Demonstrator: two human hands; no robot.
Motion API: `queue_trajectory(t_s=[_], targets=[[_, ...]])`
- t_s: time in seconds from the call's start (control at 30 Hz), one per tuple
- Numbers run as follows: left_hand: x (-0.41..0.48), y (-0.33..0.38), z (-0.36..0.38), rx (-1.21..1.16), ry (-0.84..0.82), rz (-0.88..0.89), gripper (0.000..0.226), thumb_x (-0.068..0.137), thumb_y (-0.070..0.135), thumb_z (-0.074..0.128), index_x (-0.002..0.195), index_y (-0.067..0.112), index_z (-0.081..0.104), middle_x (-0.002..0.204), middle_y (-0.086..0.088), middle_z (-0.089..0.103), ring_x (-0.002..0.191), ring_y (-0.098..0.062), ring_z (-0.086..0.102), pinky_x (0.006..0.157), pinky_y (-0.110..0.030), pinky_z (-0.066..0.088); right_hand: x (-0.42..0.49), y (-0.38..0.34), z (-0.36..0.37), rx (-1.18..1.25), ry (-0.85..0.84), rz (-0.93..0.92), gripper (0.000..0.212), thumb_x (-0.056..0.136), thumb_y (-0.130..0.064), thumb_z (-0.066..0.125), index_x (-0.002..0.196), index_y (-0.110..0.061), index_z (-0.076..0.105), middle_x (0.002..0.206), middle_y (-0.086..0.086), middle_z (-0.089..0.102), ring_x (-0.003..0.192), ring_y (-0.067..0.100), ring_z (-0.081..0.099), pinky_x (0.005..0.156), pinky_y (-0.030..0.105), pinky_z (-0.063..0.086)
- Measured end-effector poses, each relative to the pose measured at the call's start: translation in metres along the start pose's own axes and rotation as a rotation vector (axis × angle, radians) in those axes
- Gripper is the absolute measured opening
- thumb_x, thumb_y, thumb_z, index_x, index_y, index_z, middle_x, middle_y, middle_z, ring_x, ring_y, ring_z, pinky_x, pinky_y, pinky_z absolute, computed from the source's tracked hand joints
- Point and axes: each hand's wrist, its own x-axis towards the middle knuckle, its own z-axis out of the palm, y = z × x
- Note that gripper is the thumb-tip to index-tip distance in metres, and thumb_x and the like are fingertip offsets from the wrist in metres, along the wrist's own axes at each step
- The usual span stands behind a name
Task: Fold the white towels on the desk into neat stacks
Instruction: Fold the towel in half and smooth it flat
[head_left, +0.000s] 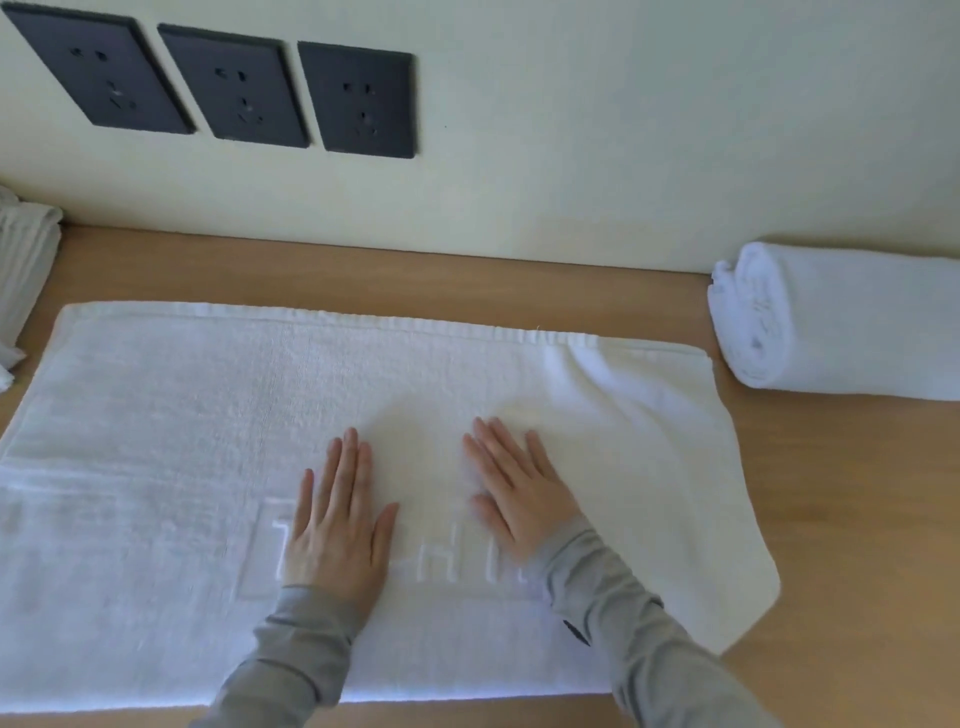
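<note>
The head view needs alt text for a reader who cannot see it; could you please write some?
Both hands, left hand and right hand, press flat on a white towel spread over a wooden desk. A rolled towel lies at right, and three dark wall sockets sit above.

the spread towel (218, 415) is white terry cloth, nubby and matt, with a ribbed woven hem and raised lettering pressed into the pile; the rolled towel (841, 322) is the same soft looped cloth; the counter (857, 493) is pale wood-grain, smooth with a faint sheen; the sockets (358, 98) look like dark matt plastic; the sleeves (649, 639) are grey knit fabric; the wall (623, 130) is cream, matt.
</note>
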Motion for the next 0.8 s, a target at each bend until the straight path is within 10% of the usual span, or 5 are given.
queue_trajectory(t_s=[0.13,0.27,0.57,0.8], targets=[[0.012,0.010,0.012,0.060,-0.012,0.023,0.079,0.089,0.056,-0.010,0.146,0.007,0.012,0.155,-0.004,0.014,0.143,-0.017,0.010,0.118,-0.034,0.000,0.022,0.048,-0.002,-0.042,-0.056,-0.080,0.058,0.095,-0.040,0.018,0.149,-0.019,0.014,0.156,-0.004,0.006,0.145,0.017,0.004,0.118,0.044,0.002],[0.012,0.008,0.013,0.101,-0.048,0.014,0.073,0.093,0.052,0.000,0.146,0.005,0.018,0.154,-0.005,0.020,0.142,-0.017,0.018,0.116,-0.030,-0.004,0.017,0.147,-0.005,-0.113,-0.011,0.295,0.058,0.096,-0.044,0.008,0.147,-0.023,-0.011,0.156,-0.007,-0.014,0.145,0.010,-0.011,0.118,0.035,-0.006],[0.013,0.012,0.013,0.081,-0.040,-0.004,0.070,0.094,0.049,0.008,0.146,0.005,0.022,0.154,-0.006,0.023,0.141,-0.015,0.019,0.117,-0.033,0.002,0.007,0.181,-0.013,0.026,0.091,0.460,0.053,0.100,-0.031,0.026,0.149,-0.018,0.013,0.158,-0.004,0.006,0.145,0.009,0.002,0.118,0.039,0.000],[0.013,0.014,0.012,0.061,-0.049,-0.015,0.079,0.090,0.055,-0.005,0.145,0.004,0.019,0.154,-0.005,0.018,0.142,-0.017,0.017,0.117,-0.037,0.005,-0.017,0.182,-0.029,0.654,0.685,1.086,0.032,0.097,-0.014,0.044,0.124,-0.002,0.055,0.125,0.016,0.058,0.118,0.031,0.052,0.097,0.027,0.035]])
